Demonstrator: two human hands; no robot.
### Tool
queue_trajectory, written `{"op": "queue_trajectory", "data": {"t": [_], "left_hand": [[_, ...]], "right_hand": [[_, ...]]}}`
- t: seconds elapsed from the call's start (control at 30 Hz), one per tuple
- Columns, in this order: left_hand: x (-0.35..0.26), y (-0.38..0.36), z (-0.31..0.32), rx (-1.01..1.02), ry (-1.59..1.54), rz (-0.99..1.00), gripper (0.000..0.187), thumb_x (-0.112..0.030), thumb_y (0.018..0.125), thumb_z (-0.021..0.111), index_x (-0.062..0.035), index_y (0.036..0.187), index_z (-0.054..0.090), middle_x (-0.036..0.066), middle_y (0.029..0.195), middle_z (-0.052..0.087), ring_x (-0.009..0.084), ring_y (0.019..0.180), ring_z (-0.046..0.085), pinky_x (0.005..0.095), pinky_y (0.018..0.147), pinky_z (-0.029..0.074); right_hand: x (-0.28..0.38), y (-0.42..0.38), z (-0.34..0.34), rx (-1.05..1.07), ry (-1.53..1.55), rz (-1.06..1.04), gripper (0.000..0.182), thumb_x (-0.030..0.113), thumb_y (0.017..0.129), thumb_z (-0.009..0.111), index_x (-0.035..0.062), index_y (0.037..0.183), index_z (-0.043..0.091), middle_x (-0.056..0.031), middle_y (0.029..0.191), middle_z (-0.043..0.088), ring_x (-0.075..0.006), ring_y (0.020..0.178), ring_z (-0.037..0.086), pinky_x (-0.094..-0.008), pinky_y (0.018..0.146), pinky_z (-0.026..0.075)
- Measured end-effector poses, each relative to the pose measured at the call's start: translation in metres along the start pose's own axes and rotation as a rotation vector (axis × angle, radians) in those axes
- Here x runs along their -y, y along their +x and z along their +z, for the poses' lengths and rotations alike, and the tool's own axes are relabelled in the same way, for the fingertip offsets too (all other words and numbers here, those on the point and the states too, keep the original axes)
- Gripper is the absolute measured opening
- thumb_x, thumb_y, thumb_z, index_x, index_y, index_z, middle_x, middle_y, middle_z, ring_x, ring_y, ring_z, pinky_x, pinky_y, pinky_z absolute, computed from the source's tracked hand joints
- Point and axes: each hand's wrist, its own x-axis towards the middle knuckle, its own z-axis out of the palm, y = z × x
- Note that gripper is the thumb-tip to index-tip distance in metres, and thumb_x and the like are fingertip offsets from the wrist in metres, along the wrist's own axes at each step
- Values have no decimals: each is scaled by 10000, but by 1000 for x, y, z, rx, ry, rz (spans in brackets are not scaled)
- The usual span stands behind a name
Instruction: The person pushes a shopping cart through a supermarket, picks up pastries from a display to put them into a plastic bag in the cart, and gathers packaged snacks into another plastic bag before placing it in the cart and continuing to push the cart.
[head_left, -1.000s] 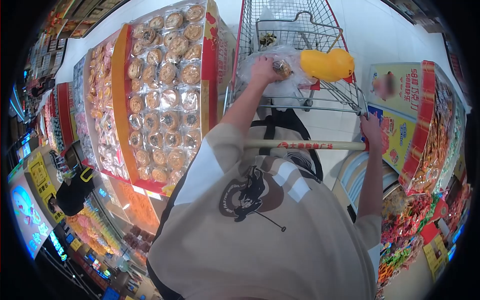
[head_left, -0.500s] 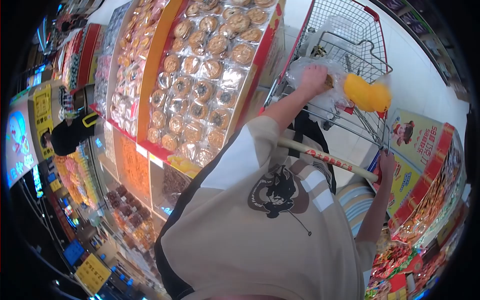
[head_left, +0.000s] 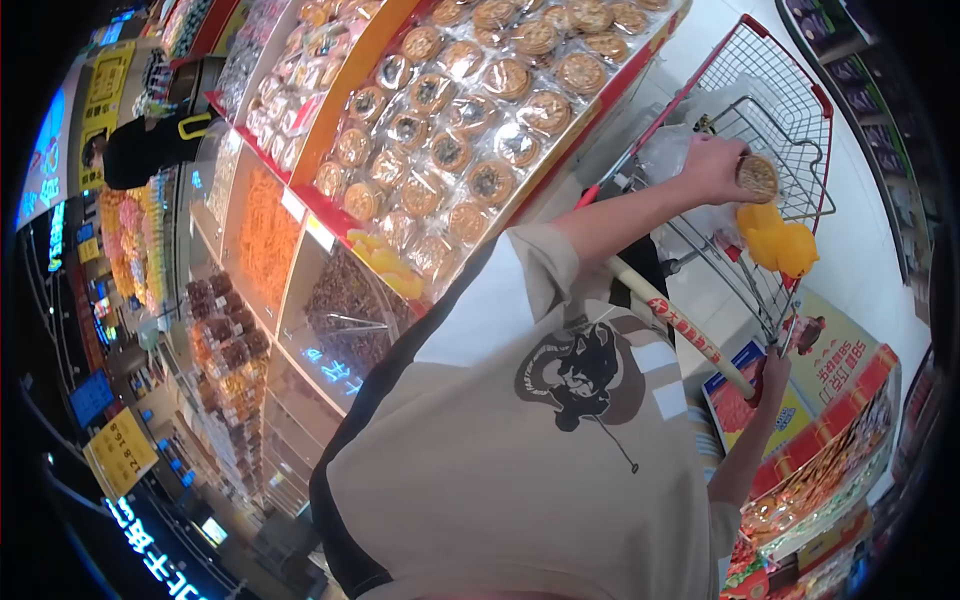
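Observation:
My left hand [head_left: 716,172] is closed around a round, golden-brown cookie [head_left: 758,178], held up over the shopping cart [head_left: 812,115]. Beneath that hand, a clear plastic bag [head_left: 690,225] hangs at the cart's near end, its contents hard to make out. A bright yellow, rounded, duck-like object [head_left: 780,242] sits just below the cookie in view. My right hand [head_left: 772,377] grips the far end of the cart handle [head_left: 690,328], a pale bar with red lettering.
Left of the cart, a sloped display [head_left: 480,120] holds rows of individually wrapped round cookies. Bins of orange snacks [head_left: 265,235] and darker goods adjoin it. At right stands a promotional box [head_left: 825,365] beside packaged sweets. A person in black [head_left: 150,150] is at far left.
My left hand has risen from the plastic bag, and the cookie now shows plainly in its fingers. The view has shifted, while my right hand stays on the cart handle.

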Motion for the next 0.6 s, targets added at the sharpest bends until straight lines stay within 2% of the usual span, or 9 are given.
{"op": "queue_trajectory", "data": {"t": [0.1, 0.17, 0.23, 0.33, 0.37, 0.43, 0.5, 0.6], "left_hand": [[-15, -27, -40, -166, -135, 72, 708, -480, 571, 805, -53, 1092, 588, 119, 959, 637, 269, 890, 610, 383, 896, 418], [-25, -60, -88, -226, -297, 73, 686, -350, 572, 837, -34, 1120, 572, 122, 1016, 622, 256, 932, 597, 370, 906, 445], [-15, -103, -135, -329, -284, -35, 676, -297, 578, 843, -36, 1136, 564, 100, 1061, 610, 224, 973, 589, 367, 893, 456], [29, -178, -195, -603, 29, -198, 655, -256, 577, 851, -49, 1130, 570, 94, 1080, 612, 215, 994, 590, 350, 878, 462], [56, -206, -213, -626, -50, -306, 655, -227, 582, 849, -50, 1145, 564, 96, 1086, 614, 212, 1010, 586, 351, 887, 456], [98, -264, -237, -720, -148, -398, 672, -207, 588, 847, -49, 1173, 555, 101, 1102, 613, 210, 1022, 583, 351, 886, 452], [116, -317, -250, -734, -17, -441, 672, -192, 581, 847, -46, 1174, 568, 101, 1106, 614, 216, 1035, 579, 353, 893, 444], [107, -359, -253, -625, 220, -612, 634, -182, 579, 842, -56, 1149, 594, 96, 1093, 620, 227, 1042, 575, 350, 903, 435]], "right_hand": [[-8, 5, 0, 35, 55, 13, 215, 204, 881, 507, 18, 777, 538, -42, 486, 468, -152, 365, 455, -291, 358, 361], [-10, 7, -1, 56, 64, -2, 213, 191, 872, 511, 14, 755, 527, -43, 486, 471, -145, 365, 454, -287, 357, 358], [-14, 10, -2, 60, 71, 4, 213, 182, 866, 512, 11, 739, 524, -46, 484, 473, -144, 366, 454, -286, 356, 359], [-17, 11, 1, 47, 81, 23, 216, 182, 863, 512, 11, 733, 530, -50, 481, 476, -151, 368, 459, -291, 358, 368], [-21, 13, 1, 47, 89, 20, 218, 186, 863, 516, 9, 736, 532, -51, 481, 477, -154, 368, 461, -293, 359, 372], [-25, 15, 2, 35, 79, 8, 219, 189, 863, 523, 7, 741, 531, -52, 481, 479, -158, 370, 465, -296, 360, 379], [-21, 13, 2, 8, 39, -11, 217, 189, 863, 530, 6, 747, 525, -52, 482, 481, -159, 372, 468, -297, 361, 383], [-13, 10, 2, 43, 83, 12, 211, 176, 861, 542, 8, 737, 508, -55, 485, 482, -159, 375, 472, -298, 361, 381]]}}
